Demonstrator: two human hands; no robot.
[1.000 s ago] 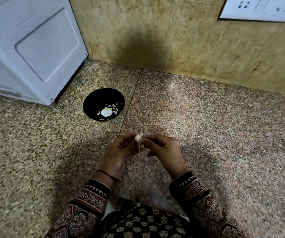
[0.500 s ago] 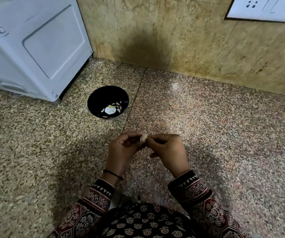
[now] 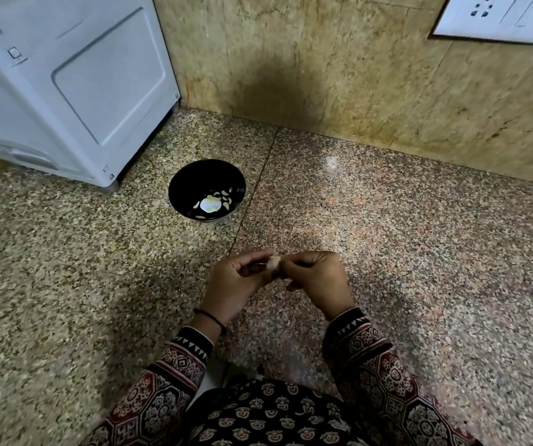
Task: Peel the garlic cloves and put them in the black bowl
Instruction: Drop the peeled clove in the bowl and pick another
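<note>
Speckled stone table point(image 3: 403, 252), tiled wall behind. The left hand point(image 3: 236, 284) and right hand point(image 3: 316, 278) both pinch one garlic clove point(image 3: 274, 263) between their fingertips. Step in hand: peeling, by my judgement. The next move likely calls for stripping the skin, then a reach forward-left to the black bowl point(image 3: 188, 175).

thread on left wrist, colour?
Black: a thin band round the left wrist, between hand and sleeve cuff. Head view.

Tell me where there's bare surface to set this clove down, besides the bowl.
Widest free patch: stone surface right of the black bowl, up to the wall. Another: left of the left hand, in front of the white appliance. Crowded: the gap between bowl and appliance, and where the right hand meets the left on the garlic clove.
</note>
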